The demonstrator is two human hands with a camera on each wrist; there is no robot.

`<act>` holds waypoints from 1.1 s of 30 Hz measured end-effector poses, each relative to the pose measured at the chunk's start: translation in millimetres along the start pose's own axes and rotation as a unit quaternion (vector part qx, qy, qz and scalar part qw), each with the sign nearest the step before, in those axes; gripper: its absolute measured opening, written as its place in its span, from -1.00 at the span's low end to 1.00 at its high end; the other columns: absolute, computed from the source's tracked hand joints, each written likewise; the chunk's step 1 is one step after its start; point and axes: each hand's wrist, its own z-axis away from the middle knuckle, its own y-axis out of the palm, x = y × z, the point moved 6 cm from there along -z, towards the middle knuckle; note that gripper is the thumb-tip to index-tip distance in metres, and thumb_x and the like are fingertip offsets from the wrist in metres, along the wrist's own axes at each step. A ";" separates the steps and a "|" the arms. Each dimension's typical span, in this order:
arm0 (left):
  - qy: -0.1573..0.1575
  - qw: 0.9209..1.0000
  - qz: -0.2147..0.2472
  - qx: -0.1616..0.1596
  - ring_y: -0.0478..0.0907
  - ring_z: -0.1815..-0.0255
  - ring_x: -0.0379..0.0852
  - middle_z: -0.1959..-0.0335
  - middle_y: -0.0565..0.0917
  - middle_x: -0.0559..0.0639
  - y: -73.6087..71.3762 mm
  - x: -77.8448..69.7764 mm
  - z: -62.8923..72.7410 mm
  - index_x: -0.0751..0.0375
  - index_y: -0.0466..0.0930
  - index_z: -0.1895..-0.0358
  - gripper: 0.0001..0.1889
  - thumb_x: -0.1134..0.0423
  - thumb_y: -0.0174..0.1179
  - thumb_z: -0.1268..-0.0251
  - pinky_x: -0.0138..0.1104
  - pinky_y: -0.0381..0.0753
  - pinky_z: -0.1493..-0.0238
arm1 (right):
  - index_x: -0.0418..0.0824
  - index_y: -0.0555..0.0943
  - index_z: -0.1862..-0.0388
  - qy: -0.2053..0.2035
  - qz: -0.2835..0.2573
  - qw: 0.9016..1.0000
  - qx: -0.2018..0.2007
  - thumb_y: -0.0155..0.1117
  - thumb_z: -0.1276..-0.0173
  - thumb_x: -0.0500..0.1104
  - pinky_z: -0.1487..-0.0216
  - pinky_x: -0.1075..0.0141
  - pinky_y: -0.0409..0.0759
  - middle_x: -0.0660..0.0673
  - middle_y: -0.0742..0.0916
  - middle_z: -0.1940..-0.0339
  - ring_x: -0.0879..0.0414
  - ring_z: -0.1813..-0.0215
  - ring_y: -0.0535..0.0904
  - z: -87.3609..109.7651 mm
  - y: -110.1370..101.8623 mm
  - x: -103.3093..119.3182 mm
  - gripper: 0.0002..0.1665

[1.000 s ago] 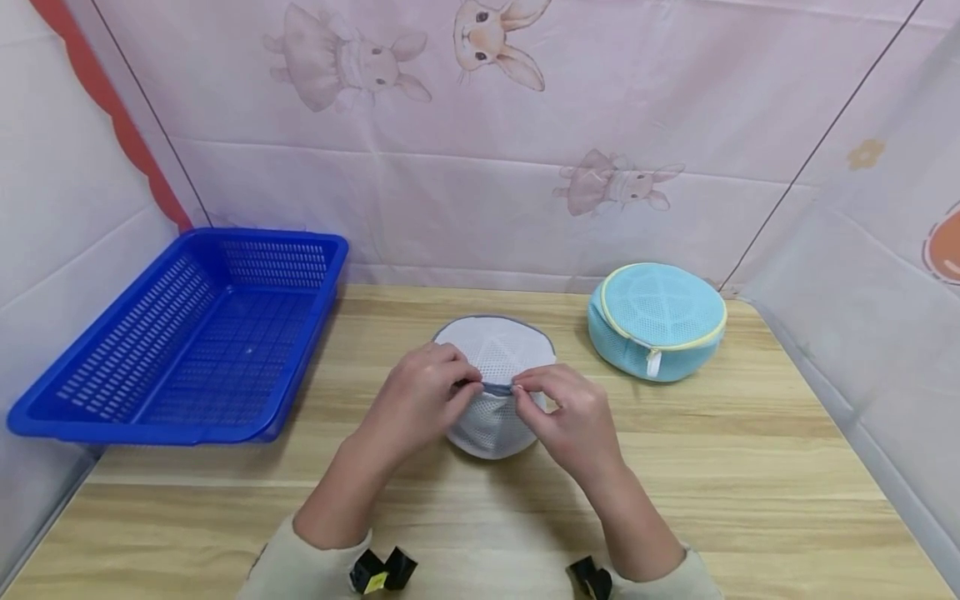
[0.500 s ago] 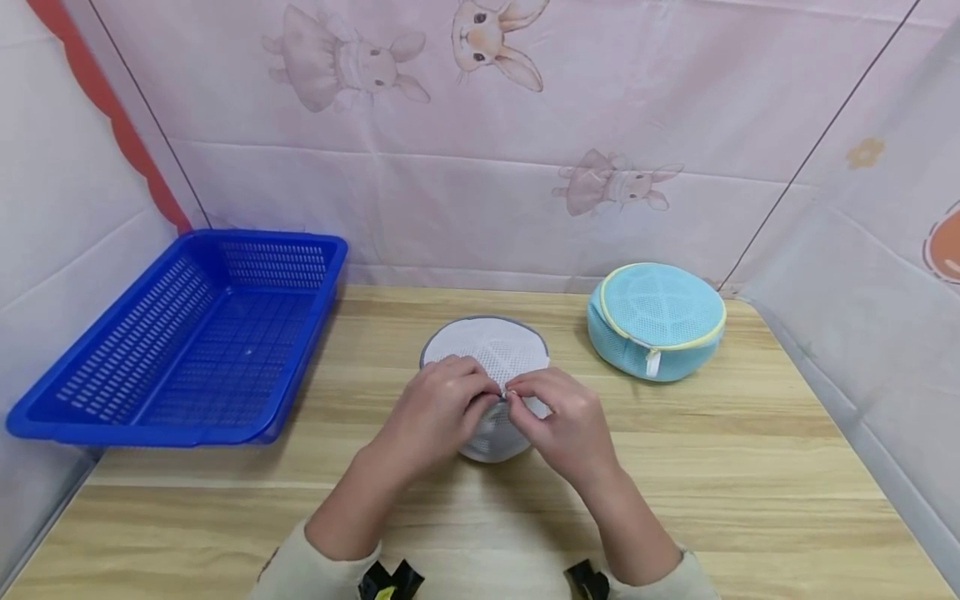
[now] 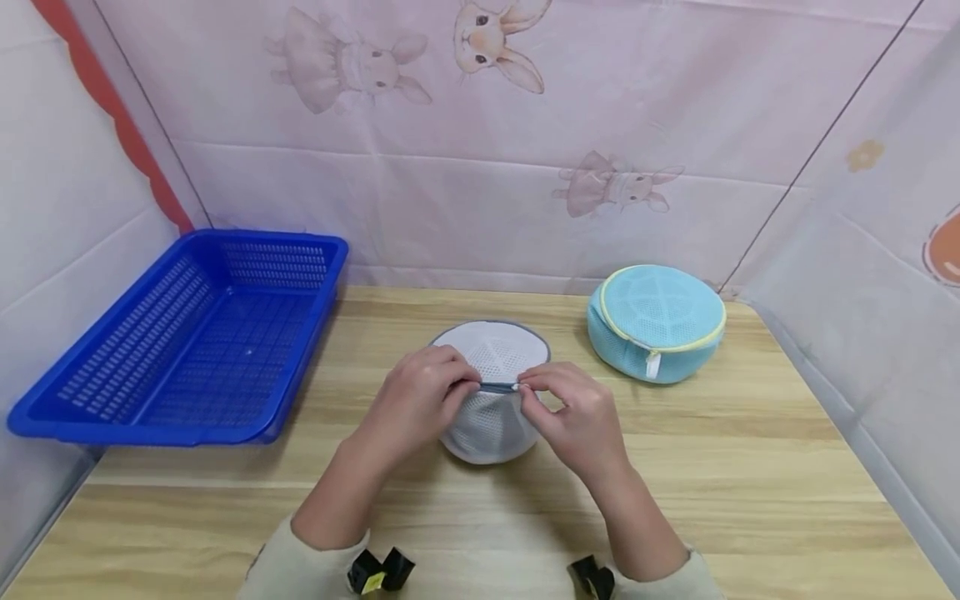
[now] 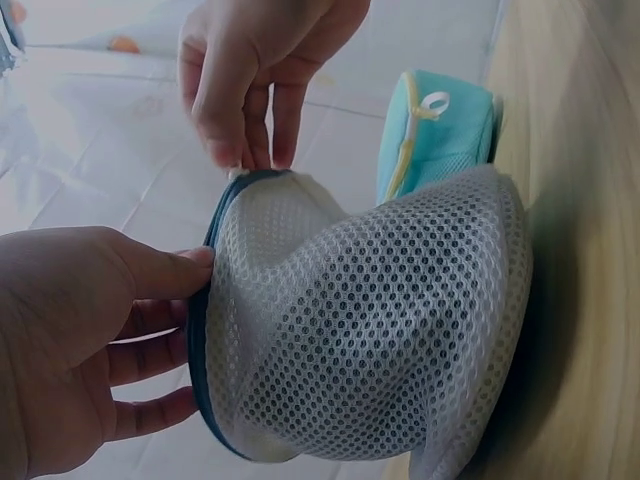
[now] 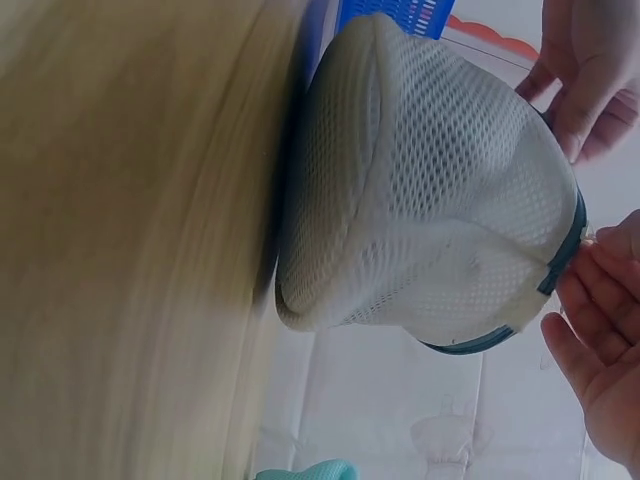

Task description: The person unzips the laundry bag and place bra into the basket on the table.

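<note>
In the head view, the white mesh bag (image 3: 491,429) stands on the wood-patterned bench (image 3: 750,475), between the blue basket (image 3: 142,433) and the turquoise mesh bag (image 3: 663,308), just in front of the person. The left hand (image 3: 422,396) has its grip pinched on the dark blue zip band (image 3: 497,388) along the near edge of the lid; the right hand (image 3: 576,421) pinches the same band a little to the right. Only this view takes in the whole basket and the round, pale lid (image 3: 497,350). The hands cover parts of the band on either side.

The left wrist view shows the mesh side, which the head view gives only in part: it bulges, with a fold sagging inward below the band. The left thumb lies on the band with the fingers beneath it, and the right fingertips meet the top corner at a tiny white tab (image 4: 237,173), too small to make out well. A white loop (image 4: 435,104) shows on the turquoise bag.

The right wrist view brings out the seamed base (image 5: 310,240), resting on the bench and tilted only by the camera. The right fingertips pinch near the band's end. The basket and turquoise bag are cut off here, and how far the zip is closed cannot be told.
</note>
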 end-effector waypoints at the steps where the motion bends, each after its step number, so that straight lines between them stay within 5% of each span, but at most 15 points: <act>1: -0.002 1.000 -0.001 -0.002 0.56 0.32 -0.22 0.37 0.66 -0.19 -0.8 1.2 0.1 0.06 0.77 0.35 -0.95 0.30 0.43 -0.15 -0.32 0.57 0.22 | -0.23 0.76 0.41 0.001 0.001 1.000 -0.001 0.37 -0.16 -0.30 0.07 0.36 0.66 -0.04 0.80 0.33 0.09 0.19 0.72 0.0 -0.4 0.0 -0.95; 10: -0.014 1.000 -0.016 0.009 0.53 0.34 -0.25 0.38 0.65 -0.21 -1.0 2.3 0.8 0.04 0.77 0.35 -0.94 0.29 0.42 -0.13 -0.33 0.53 0.23 | -0.24 0.75 0.41 -0.002 -0.003 1.000 -0.005 0.37 -0.17 -0.30 0.03 0.39 0.63 -0.04 0.80 0.32 0.09 0.20 0.71 1.3 1.4 0.8 -0.95; 20: 0.039 0.999 -0.004 0.007 0.53 0.32 -0.24 0.36 0.63 -0.23 10.9 -22.3 2.3 0.03 0.77 0.31 -0.96 0.24 0.38 -0.19 -0.37 0.49 0.32 | -0.26 0.74 0.42 -0.032 0.001 0.999 0.011 0.33 -0.20 -0.31 0.12 0.31 0.66 -0.04 0.78 0.32 0.11 0.21 0.69 2.2 9.6 12.6 -0.93; 33: 0.005 1.000 0.021 0.018 0.47 0.34 -0.33 0.38 0.63 -0.23 7.3 -15.5 2.2 0.05 0.77 0.29 -0.96 0.24 0.38 -0.21 -0.46 0.53 0.31 | -0.25 0.75 0.42 -0.021 -0.009 1.000 -0.006 0.35 -0.16 -0.32 0.03 0.38 0.63 -0.07 0.79 0.30 0.07 0.17 0.70 0.8 2.4 6.0 -0.94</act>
